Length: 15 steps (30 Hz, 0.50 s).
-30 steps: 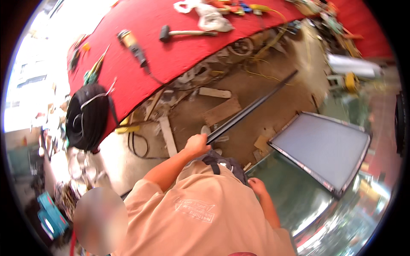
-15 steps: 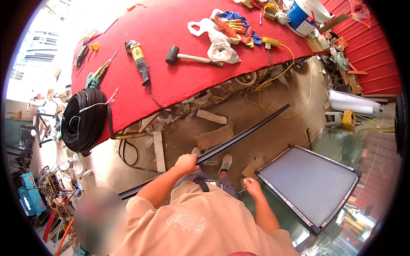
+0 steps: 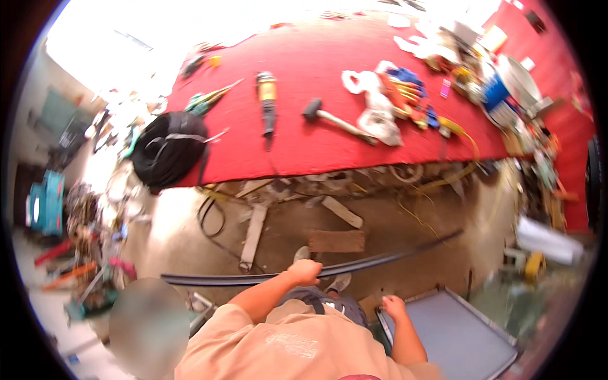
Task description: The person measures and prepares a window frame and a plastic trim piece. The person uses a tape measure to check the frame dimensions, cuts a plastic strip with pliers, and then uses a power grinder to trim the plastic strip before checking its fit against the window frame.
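Observation:
My left hand [image 3: 305, 272] is closed around a long thin black bar [image 3: 386, 257]. The bar runs almost level in front of me, from the lower left out to the right over the dirt floor. My right hand [image 3: 394, 308] sits with curled fingers on the near corner of a grey panel in a dark frame [image 3: 462, 339], which lies low at the lower right. My feet show just below the bar.
A red-covered table [image 3: 316, 145] spans the far side, carrying a hammer [image 3: 330, 118], an angle grinder [image 3: 267, 100], a black cable coil [image 3: 168, 149], white bags and a blue-white bucket [image 3: 505, 95]. Wood scraps [image 3: 337, 240] and cables lie under its edge. Clutter lines the left side.
The black bar has swung from a steep slant to almost level. My right hand has dropped onto the panel's corner. The view has tilted up toward the table.

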Each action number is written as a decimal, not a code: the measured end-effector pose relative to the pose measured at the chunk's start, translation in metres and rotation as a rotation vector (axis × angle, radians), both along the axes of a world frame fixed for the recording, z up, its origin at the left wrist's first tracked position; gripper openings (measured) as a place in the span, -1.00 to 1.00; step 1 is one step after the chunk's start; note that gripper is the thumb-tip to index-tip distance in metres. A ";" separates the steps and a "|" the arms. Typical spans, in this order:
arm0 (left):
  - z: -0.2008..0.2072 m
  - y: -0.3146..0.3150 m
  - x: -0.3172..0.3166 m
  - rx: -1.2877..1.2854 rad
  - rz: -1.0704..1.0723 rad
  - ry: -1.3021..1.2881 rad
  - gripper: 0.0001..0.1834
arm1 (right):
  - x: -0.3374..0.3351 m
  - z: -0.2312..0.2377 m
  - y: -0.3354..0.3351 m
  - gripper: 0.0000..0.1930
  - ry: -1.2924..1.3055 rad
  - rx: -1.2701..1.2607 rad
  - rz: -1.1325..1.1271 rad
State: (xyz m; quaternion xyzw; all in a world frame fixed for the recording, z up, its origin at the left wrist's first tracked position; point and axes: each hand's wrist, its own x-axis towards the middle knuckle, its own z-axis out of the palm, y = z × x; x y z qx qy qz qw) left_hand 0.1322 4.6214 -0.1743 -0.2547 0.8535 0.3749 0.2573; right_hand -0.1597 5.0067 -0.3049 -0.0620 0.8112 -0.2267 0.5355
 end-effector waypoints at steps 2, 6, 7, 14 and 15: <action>-0.016 0.013 -0.007 -0.001 0.058 0.006 -0.61 | -0.006 0.015 -0.005 -0.76 0.001 0.024 -0.020; -0.043 0.027 -0.017 0.060 0.063 0.020 -0.65 | -0.018 0.050 -0.055 -0.74 0.058 0.023 0.100; -0.049 0.029 -0.018 0.065 0.077 0.052 -0.66 | -0.021 0.052 -0.075 -0.74 0.062 0.022 0.124; -0.066 -0.002 -0.021 0.017 0.048 0.075 -0.68 | -0.009 0.108 -0.247 -0.65 0.359 -0.277 0.465; -0.069 -0.008 -0.020 0.009 0.051 0.083 -0.68 | -0.005 0.118 -0.275 -0.63 0.390 -0.330 0.478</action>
